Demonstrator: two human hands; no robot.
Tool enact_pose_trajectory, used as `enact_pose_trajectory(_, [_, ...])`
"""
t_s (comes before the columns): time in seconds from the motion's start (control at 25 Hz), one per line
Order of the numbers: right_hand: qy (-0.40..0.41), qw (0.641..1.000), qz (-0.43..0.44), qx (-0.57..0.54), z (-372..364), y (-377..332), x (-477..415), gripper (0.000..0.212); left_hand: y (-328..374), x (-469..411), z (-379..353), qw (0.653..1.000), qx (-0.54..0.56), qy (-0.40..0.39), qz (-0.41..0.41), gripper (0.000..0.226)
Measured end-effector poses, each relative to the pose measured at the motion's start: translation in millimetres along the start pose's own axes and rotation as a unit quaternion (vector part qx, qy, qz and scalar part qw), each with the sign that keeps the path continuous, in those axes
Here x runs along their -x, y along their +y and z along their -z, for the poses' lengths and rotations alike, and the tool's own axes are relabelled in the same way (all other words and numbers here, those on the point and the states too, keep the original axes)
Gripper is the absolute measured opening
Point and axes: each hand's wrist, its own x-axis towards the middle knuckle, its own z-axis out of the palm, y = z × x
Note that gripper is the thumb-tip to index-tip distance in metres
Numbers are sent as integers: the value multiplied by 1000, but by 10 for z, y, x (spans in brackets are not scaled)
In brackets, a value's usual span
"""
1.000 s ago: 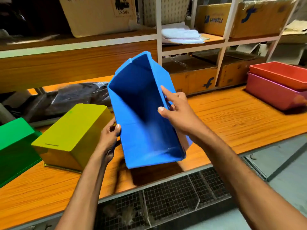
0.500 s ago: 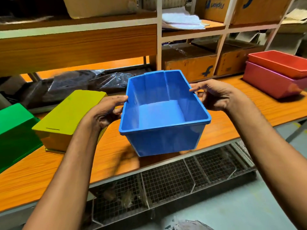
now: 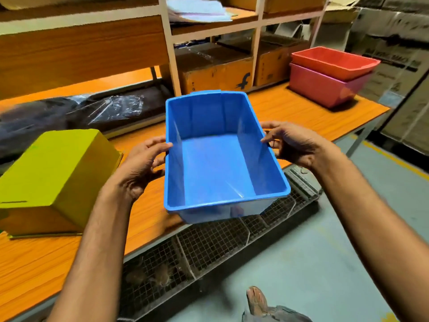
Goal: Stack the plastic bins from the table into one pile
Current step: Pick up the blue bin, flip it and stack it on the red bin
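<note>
Holding blue bin | between hands: left hand, right hand

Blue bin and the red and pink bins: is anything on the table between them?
Head view: only the right hand, gripping the blue bin; beyond it, bare orange table up to the red-on-pink pile.

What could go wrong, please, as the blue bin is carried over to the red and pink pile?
The left hand and right hand hold the blue bin only by fingertips on its rims, so it might slip. The red bin sits skewed in the pink bin near the table end, so a hard drop could jam or shift the pile.
</note>
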Motion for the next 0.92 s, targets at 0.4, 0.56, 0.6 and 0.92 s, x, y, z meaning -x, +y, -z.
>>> enact_pose_trajectory(0.4, [164,981,99,-25,1339,948,1341,69,-584,458,-1578,987,-33,-124,-95,44])
enact_pose_trajectory(0.56, [281,952,119,8,1945,1306,1839,65,-991,667,-2547,981,-63,-144,-115,39])
enact_pose_trajectory(0.6, [303,945,122,12,2128,1372,1964,65,-1085,724,-2809,981,-65,-150,-109,38])
enact_pose_trajectory(0.92, [440,891,104,48,3836,1625,2881,57,-1350,950,-4839,963,-113,-232,-73,42])
